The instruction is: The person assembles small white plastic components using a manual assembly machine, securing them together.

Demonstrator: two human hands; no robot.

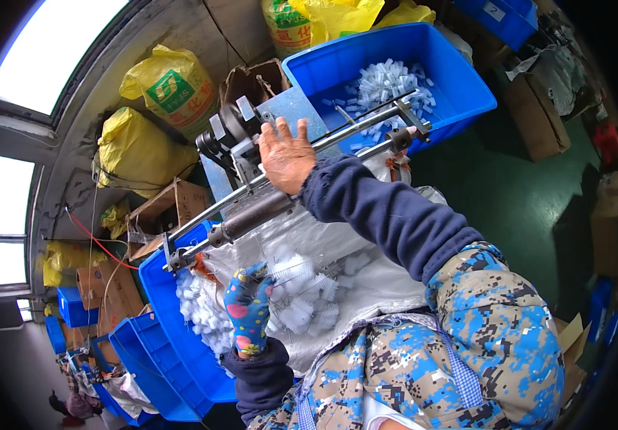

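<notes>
My right hand [286, 156], bare, has its fingers outstretched and spread over the dark motor-like part of a bench machine [234, 132]. Its palm lies against or just above the metal there; I cannot tell which. My left hand [246, 312] wears a blue glove with coloured dots. Its fingers curl toward the thumb beside a loose heap of white bristle brushes with thin wire stems [298, 290], and whatever is in the pinch is too small to make out. The heap rests on a whitish plastic sheet [388, 290] across my lap.
Two steel rods and a dark shaft [252, 215] run diagonally ahead of me. Beyond at right, a blue tub [459, 86] holds small white translucent pieces; another blue tub [158, 276] at left contains white brushes. Yellow sacks [137, 147] and cardboard boxes [538, 122] stand around.
</notes>
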